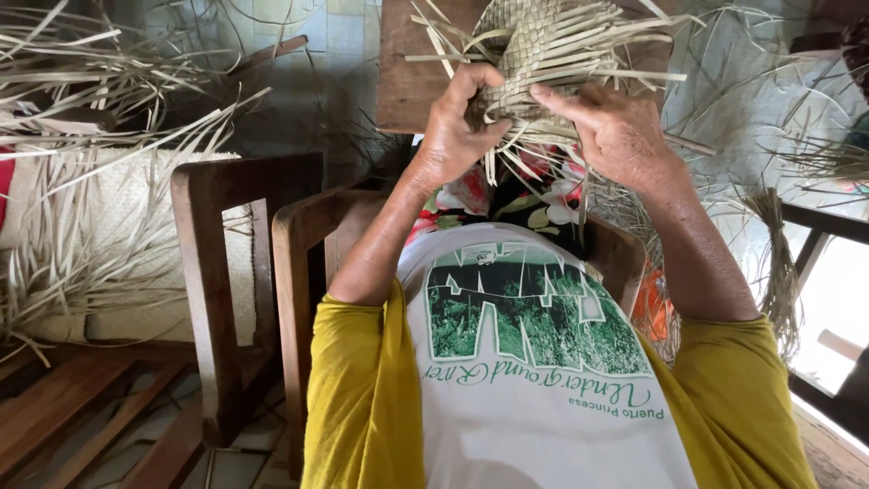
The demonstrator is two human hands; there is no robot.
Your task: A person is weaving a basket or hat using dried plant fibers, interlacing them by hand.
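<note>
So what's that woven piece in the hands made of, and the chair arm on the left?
The woven piece looks like dried palm or similar leaf strips: flat, pale tan, matte, plaited, with loose ends sticking out. The left hand and right hand grip it. The chair arm appears to be dark wood with a worn, slightly glossy finish.

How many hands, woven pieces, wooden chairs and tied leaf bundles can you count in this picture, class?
Hands: 2, the left hand and right hand, both gripping the weaving
Woven leaf piece: 1
Wooden chairs: 2, one and another
Tied leaf bundle: 1
Total: 6
</note>
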